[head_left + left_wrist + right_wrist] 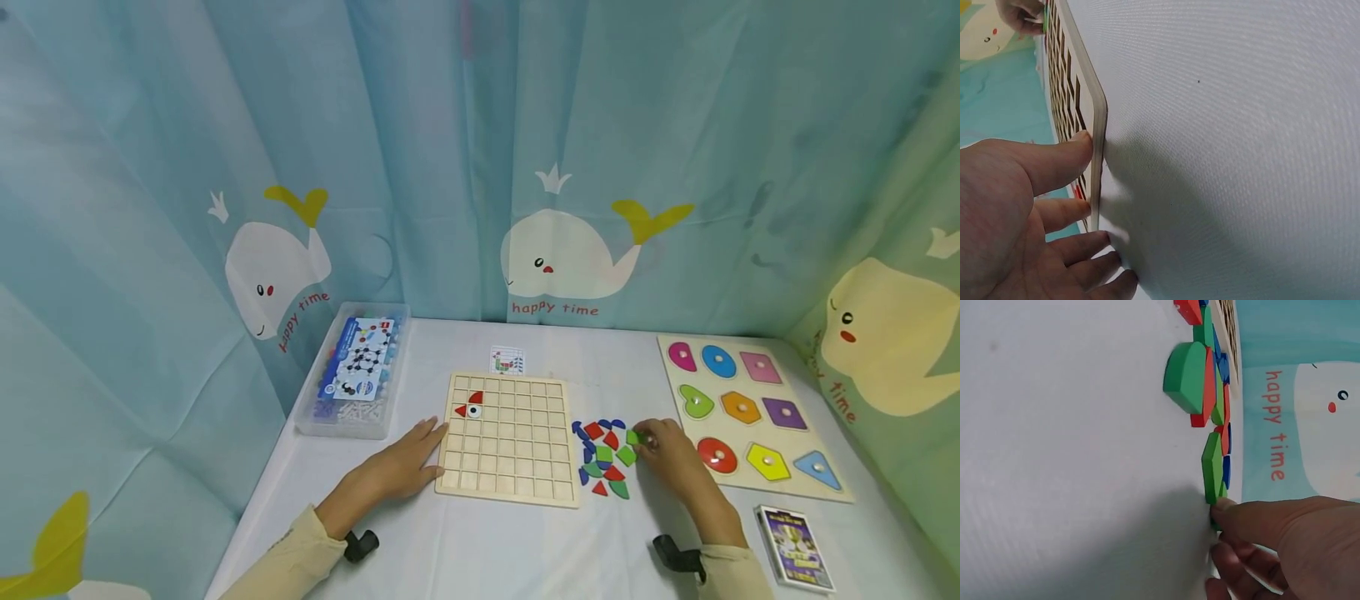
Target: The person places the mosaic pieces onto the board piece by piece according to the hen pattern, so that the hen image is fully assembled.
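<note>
The wooden grid board [508,439] lies flat on the white table [480,550]; it is the landmark here. The left hand [405,462] rests flat against the board's left edge, fingers straight and a little spread, touching the rim; the left wrist view shows the fingertips [1079,145] pressed on that thin edge. Just right of the board sits a pile of small coloured pieces [603,458], red, blue and green. The right hand [671,450] is on the far right side of that pile; its fingertips pinch a little green piece [634,437] at the pile's edge. So the green piece lies to the right of the board, with the whole pile in between; the right hand is much nearer to it than the left. Two red pieces and an eye piece [471,405] already sit in the board's top left squares.
</note>
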The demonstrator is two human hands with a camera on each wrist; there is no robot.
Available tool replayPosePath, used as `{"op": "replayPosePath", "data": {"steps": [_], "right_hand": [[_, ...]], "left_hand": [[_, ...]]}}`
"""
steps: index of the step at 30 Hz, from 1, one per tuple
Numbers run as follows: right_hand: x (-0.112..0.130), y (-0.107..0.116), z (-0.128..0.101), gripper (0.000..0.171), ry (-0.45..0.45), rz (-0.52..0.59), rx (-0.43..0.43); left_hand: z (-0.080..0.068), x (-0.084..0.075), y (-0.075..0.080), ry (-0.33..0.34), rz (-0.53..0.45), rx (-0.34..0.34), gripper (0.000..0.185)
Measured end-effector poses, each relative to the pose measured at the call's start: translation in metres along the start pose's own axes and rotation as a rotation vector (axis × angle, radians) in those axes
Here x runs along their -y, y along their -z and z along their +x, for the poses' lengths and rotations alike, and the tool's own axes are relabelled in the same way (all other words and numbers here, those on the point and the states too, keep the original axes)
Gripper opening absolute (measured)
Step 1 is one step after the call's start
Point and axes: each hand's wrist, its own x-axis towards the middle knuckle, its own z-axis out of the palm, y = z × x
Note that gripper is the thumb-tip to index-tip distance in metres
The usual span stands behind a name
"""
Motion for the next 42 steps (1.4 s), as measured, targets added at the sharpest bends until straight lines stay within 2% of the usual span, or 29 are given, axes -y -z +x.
{"op": "replayPosePath", "data": {"steps": [12,22,29,35,42], "right_hand": [[-0.003,-0.005,0.008,0.029,0.017,0.032,-0.039],[0.005,-0.007,0.032,0.026,0.026,0.044,-0.081],[0.044,-0.014,0.043,0.028,0.004,0.083,-0.072],[0.092,-0.032,0.044,0.027,0.115,0.107,-0.036],[0.146,-0.067,0.043,0.023,0.226,0.111,0.032]], "left_hand": [[0.0,0.0,0.0,-0.002,0.005,0.0,0.069],[0.0,0.0,0.0,-0.005,-0.008,-0.003,0.069],[-0.003,-0.005,0.002,-0.007,-0.017,-0.005,0.069],[-0.004,-0.006,0.003,-0.01,-0.003,-0.007,0.068],[-0.001,-0.002,0.001,0.006,0.008,-0.003,0.069]]}}
